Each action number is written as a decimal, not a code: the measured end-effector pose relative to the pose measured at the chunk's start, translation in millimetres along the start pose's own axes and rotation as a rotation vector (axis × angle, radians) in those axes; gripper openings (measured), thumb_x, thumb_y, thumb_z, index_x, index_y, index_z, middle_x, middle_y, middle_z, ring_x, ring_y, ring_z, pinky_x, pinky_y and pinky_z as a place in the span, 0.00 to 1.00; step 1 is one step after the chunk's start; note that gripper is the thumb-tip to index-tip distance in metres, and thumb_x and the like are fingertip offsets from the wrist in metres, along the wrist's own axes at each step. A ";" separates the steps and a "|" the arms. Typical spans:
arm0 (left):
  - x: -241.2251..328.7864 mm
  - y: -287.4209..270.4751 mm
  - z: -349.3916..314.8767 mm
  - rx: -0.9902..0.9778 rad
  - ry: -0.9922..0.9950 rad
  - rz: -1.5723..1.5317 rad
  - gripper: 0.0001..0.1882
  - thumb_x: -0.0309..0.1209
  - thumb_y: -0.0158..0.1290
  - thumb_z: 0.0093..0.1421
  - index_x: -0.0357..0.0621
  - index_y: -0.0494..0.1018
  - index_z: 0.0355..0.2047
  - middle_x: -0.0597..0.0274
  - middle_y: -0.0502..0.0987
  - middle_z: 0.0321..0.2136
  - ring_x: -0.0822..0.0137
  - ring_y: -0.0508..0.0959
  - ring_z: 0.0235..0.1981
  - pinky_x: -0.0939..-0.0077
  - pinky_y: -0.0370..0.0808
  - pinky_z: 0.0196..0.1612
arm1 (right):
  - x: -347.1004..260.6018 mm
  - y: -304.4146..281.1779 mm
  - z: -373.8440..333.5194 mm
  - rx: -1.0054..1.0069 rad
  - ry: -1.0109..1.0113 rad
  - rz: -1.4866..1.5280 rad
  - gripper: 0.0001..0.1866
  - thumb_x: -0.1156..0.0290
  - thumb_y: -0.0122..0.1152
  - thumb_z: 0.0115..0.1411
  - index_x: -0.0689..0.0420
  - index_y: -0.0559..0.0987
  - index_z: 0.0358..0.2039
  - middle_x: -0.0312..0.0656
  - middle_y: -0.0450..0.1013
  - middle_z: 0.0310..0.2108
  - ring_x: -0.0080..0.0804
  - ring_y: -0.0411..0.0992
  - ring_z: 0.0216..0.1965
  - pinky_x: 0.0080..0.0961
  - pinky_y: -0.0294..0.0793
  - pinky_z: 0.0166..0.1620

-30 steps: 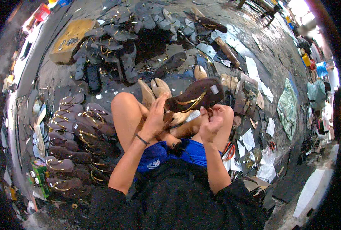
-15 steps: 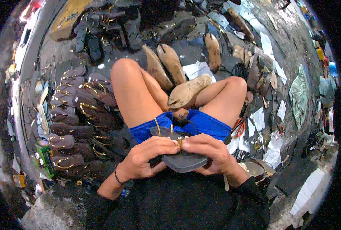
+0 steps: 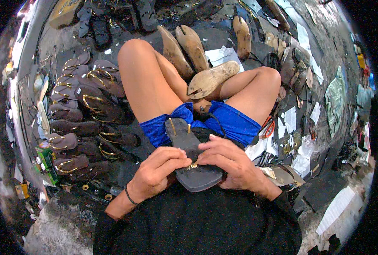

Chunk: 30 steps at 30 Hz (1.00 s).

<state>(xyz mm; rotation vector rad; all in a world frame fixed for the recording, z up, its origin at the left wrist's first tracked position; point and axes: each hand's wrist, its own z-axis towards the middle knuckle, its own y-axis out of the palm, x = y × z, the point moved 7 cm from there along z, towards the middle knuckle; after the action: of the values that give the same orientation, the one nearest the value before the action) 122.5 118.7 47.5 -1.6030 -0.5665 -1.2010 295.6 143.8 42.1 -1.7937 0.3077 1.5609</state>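
Rows of finished brown sandals (image 3: 76,108) line the floor at left as a seated person's left hand (image 3: 157,174) and right hand (image 3: 233,163) close on a dark sandal sole (image 3: 189,155) held over the lap, fingertips pinching a gold fitting mid-sole. The sole's long axis runs away from the body, its strapped end toward the knees. Uneven pressure could skew or loosen the fitting.

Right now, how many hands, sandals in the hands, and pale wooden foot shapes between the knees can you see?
Hands: 2, the left hand and the right hand
Dark sandal held in both hands: 1
Pale wooden foot shapes between the knees: 4
Total: 7
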 end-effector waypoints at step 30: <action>-141.3 48.5 65.2 0.260 -0.355 -1.192 0.33 0.46 0.55 0.66 0.36 0.60 0.62 0.43 0.72 0.56 0.53 0.80 0.49 0.58 0.82 0.48 | 276.5 -54.4 155.1 0.576 0.257 -0.445 0.30 0.63 0.67 0.56 0.69 0.70 0.54 0.61 0.72 0.46 0.59 0.71 0.50 0.44 0.71 0.55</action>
<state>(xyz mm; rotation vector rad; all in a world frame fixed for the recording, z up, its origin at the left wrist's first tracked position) 134.0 186.3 -100.3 -1.2066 -1.9964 -1.5425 276.2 359.2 -196.0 -1.4677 0.3989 0.8228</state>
